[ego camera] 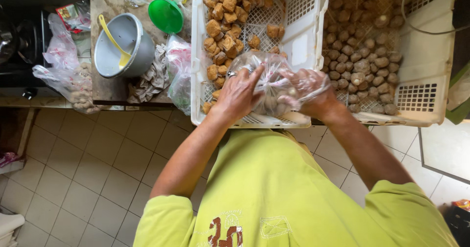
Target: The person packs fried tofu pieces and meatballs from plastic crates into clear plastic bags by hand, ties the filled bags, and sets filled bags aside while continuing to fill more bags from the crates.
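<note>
Left hand (pixel 239 93): fingers spread and curled over the left side of a clear plastic bag (pixel 267 76), gripping it. Ring on one finger. Right hand (pixel 306 91): inside or behind the bag film, fingers bent and closed on the plastic; seen through the film, so the exact pinch is blurred. Bag sits centre frame, slightly above the middle, over the seam between two crates. It holds round pale-brown balls, bunched at the bottom.

Left white plastic crate (pixel 306 17), upper centre: perforated floor, pile of golden fried tofu cubes (pixel 225 22) along its left half, right half mostly bare. Right white crate (pixel 431 56), upper right: loaded with brown meatballs (pixel 360 56) across the floor. A thin cable loops over its top right corner.

Upper left: worn wooden board or tabletop (pixel 110 93) carrying a grey metal pot (pixel 125 44) with a yellow ladle (pixel 115 44) in it, green round lid (pixel 165 14) just right of the pot, crumpled grey cloth (pixel 152 78) below it. Plastic bag with red print (pixel 180 71) hangs at the board's right edge, touching the left crate. Another clear bag of balls (pixel 73 88) hangs off the left edge.

Floor: beige square tiles (pixel 88 168), lower left. Dark stove area far upper left.

Arms: both forearms bare, angled up from the lower frame and converging at the bag. Lime-green shirt (pixel 274 193) fills the lower centre.
</note>
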